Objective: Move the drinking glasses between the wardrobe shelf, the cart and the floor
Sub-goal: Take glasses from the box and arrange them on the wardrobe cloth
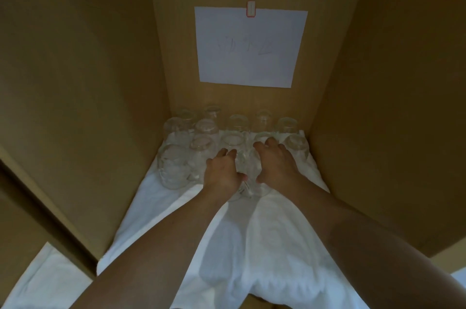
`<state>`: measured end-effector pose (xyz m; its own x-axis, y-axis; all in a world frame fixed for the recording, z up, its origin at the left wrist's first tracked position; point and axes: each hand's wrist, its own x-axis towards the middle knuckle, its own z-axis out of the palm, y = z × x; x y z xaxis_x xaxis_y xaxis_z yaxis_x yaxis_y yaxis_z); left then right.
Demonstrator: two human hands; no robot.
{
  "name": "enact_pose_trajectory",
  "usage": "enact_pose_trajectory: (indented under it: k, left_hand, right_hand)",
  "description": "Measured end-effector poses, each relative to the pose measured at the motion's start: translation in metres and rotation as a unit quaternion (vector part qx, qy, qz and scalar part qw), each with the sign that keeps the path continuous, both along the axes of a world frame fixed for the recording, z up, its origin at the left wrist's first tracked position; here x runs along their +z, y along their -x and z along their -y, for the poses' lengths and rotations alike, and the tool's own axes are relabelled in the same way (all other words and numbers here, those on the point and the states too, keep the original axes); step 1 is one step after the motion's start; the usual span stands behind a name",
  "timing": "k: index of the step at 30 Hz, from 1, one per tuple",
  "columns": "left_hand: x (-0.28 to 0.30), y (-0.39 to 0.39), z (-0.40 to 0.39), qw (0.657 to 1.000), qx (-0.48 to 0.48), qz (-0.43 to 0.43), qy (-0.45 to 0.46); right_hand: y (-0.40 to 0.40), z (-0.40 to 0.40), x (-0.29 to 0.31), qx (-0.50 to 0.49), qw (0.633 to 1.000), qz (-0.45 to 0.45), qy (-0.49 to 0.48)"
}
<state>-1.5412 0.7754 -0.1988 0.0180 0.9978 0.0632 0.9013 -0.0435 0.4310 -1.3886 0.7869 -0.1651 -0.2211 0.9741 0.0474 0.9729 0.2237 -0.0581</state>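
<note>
Inside of a tan wooden wardrobe compartment, with a white paper sheet [249, 47] clipped to the back panel and a rumpled white cloth [227, 238] covering the wardrobe shelf. Rows of clear, rounded drinking glasses [233, 140] standing mouth-down at the back of the cloth, close together, some touching.

Left hand [223, 173] and right hand [274, 163] reaching in side by side, each grip curled round a clear front glass [245, 177], the two held glasses nearly touching between the hands. Exact finger placement blurred.

Likely risks: held glasses clinking or chipping against each other if lifted together; knuckles knocking neighbouring glasses over; loose cloth dragging and toppling the rows; smooth glass slipping from the grip.
</note>
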Motion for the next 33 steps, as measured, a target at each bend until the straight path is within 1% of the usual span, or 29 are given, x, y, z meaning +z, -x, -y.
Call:
enact_pose_trajectory:
  k: [9,12,14,17,21,24,28,33]
  left_hand:
    - [0.001,-0.002,0.000,1.000,0.007,0.014,0.005]
    - [0.000,-0.004,0.002,1.000,0.013,0.016,0.000]
    - [-0.001,-0.006,0.005,1.000,0.019,0.017,-0.006]
    - [-0.005,-0.008,0.011,0.999,0.030,0.037,-0.013]
    - [-0.008,-0.009,0.021,0.997,0.037,0.069,-0.025]
    - [-0.006,-0.008,0.033,0.994,0.040,0.093,-0.047]
    - [-0.005,-0.003,0.050,0.994,0.039,0.071,-0.070]
    - [-0.002,0.003,0.080,0.994,0.057,0.072,-0.055]
  right_hand:
    - [-0.004,0.006,-0.012,0.006,0.999,-0.023,-0.022]
    - [-0.007,0.011,-0.011,0.020,1.000,-0.013,0.002]
    - [-0.011,0.017,-0.009,0.012,0.999,-0.029,0.015]
    - [-0.018,0.033,-0.011,0.000,0.999,-0.053,-0.001]
    - [-0.033,0.061,-0.023,-0.001,0.999,-0.043,-0.022]
    - [-0.043,0.079,-0.026,-0.008,0.998,-0.052,-0.018]
    - [-0.050,0.094,-0.024,-0.006,0.998,-0.062,-0.011]
    - [-0.044,0.113,-0.025,0.024,0.997,-0.067,-0.010]
